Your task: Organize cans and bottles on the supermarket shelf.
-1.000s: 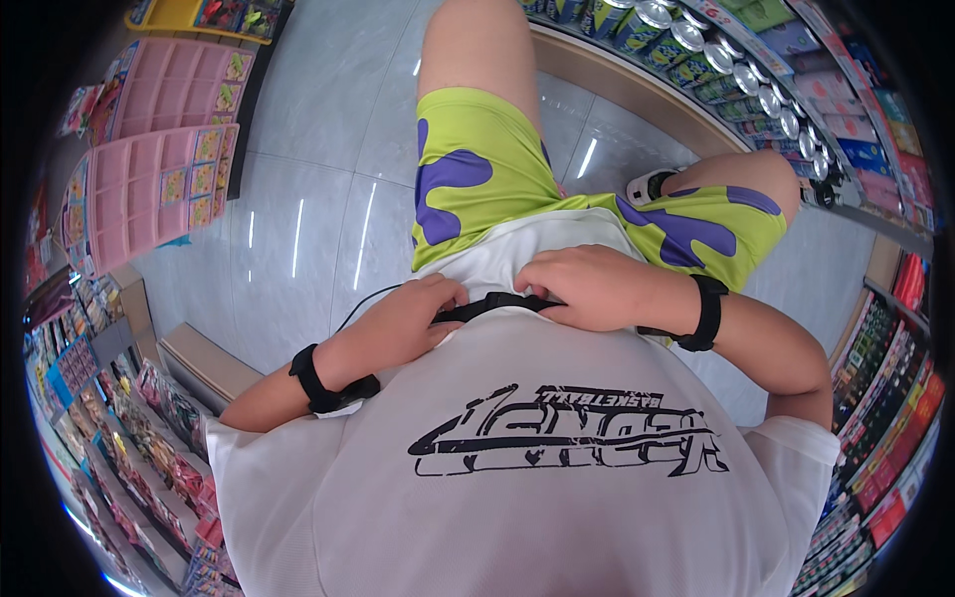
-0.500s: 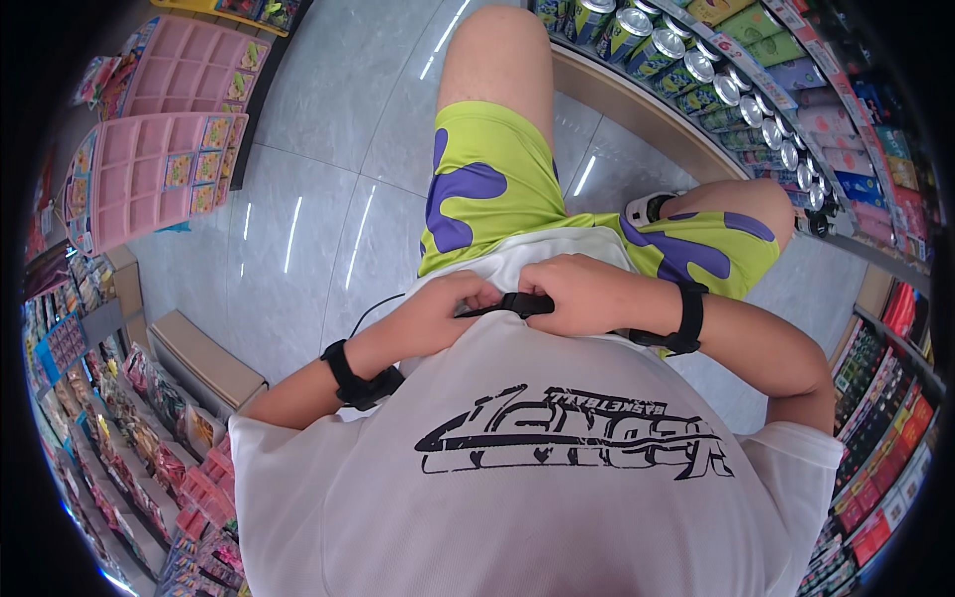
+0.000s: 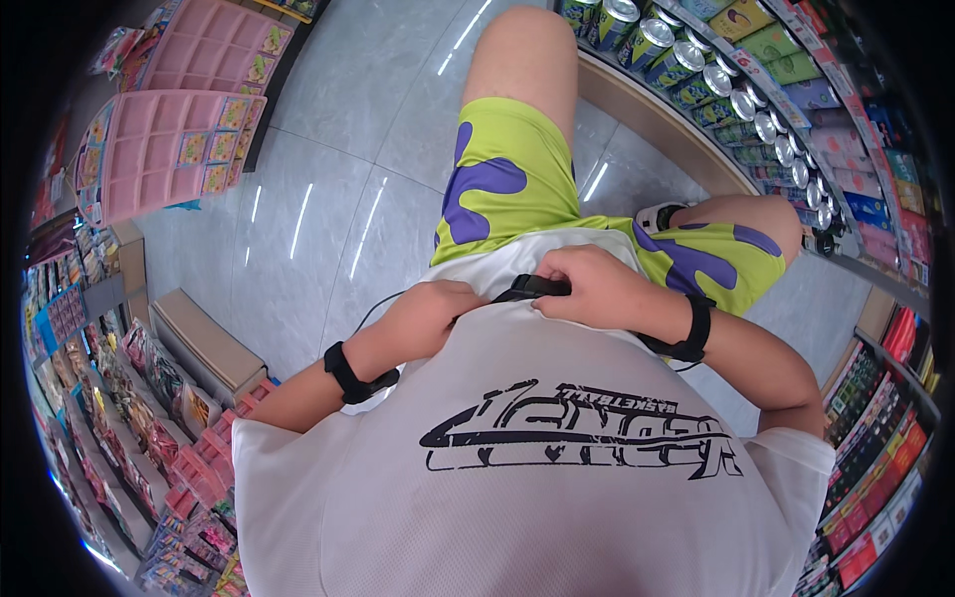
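Note:
At my waist, over the hem of my white shirt, a black strap with a plastic buckle shows between my hands. My right hand grips the buckle's right end, thumb and fingers closed round it. On the strap to the left of the buckle, my left hand has its fingers curled in; the fingertips are partly hidden against the shirt. Each wrist wears a black band, the left band and the right band. A thin dark cable runs beside my left forearm.
I am low, with knees bent in green and purple shorts, on a grey tiled floor. Shelves of drink cans stand front right. Pink display trays are front left, hanging packets left, and another stocked shelf right.
Both hands remain at the strap. My left hand has drawn slightly left, its fingers curled further in, and more of the buckle shows. The view has shifted a little.

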A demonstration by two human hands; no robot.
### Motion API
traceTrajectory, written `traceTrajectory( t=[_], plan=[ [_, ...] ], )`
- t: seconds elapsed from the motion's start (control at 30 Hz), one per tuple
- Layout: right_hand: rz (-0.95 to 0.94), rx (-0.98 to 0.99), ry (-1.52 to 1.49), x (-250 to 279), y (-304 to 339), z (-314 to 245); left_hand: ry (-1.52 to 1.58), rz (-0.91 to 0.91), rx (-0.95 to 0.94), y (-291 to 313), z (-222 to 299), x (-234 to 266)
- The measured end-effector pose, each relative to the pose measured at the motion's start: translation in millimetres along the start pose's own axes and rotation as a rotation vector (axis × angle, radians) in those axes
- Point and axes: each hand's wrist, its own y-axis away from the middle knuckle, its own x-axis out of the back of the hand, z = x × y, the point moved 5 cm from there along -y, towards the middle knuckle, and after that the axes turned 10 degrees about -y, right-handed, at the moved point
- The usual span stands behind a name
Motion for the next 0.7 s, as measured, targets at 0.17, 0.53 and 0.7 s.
traceTrajectory(
  t=[0.17,0.53,0.7],
  plan=[
    [0.015,0.009,0.006,1,0,-2,-0.065,0.062,0.101,0,1,-3],
    [-0.053,0.027,-0.004,-1,5,1,0.692,-0.157,0.295,4,-52,-36],
    [-0.069,0.041,0.006,1,5,2,0.794,-0.257,0.458,8,-53,-36]
  ],
)
